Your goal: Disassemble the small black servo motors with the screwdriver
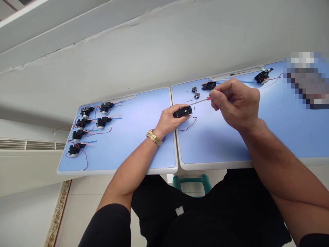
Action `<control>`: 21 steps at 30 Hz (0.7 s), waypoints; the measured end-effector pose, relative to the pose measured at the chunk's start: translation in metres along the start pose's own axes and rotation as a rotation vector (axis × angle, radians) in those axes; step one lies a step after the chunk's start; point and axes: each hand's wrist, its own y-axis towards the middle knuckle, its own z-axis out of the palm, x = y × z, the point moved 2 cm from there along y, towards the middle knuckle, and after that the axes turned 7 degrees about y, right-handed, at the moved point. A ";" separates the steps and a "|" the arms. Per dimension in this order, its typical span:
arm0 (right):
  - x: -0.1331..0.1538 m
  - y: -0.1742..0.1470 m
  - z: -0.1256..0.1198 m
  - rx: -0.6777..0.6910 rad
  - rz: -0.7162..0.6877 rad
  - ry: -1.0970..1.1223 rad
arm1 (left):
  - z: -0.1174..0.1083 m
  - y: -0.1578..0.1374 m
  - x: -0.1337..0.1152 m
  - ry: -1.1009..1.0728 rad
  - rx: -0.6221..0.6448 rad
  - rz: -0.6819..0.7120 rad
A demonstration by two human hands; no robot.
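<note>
My left hand (pixel 168 121), with a gold watch on its wrist, grips a small black plastic mechanism (pixel 183 112) over the seam between two blue tables. A thin red wire (pixel 191 126) trails from it. In my right hand (pixel 238 103) is a screwdriver (pixel 227 92), its shaft slanting down left so that its tip is at the mechanism's upper edge; I cannot tell whether it touches. Small loose screws (pixel 190 100) lie just beyond. Past them are two round black-and-silver parts (pixel 197 95) and another black piece (pixel 209 85).
Several black assemblies (pixel 101 122) with red wires and blue and pink strips sit on the left table (pixel 138 137). One more assembly (pixel 262 76) is at the right table's back, near a dark pen (pixel 238 73). A blurred-out object (pixel 311 80) lies far right. Below is a green stool (pixel 191 180).
</note>
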 end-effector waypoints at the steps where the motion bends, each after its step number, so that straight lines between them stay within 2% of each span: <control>1: 0.000 -0.001 0.000 0.002 -0.016 -0.046 | 0.000 0.000 0.000 -0.002 -0.001 -0.007; 10: -0.006 -0.006 0.004 0.049 -0.096 -0.166 | 0.000 0.000 -0.003 -0.006 0.007 -0.018; 21: -0.008 -0.004 0.004 0.138 -0.103 -0.237 | 0.000 0.000 -0.001 0.017 0.010 -0.014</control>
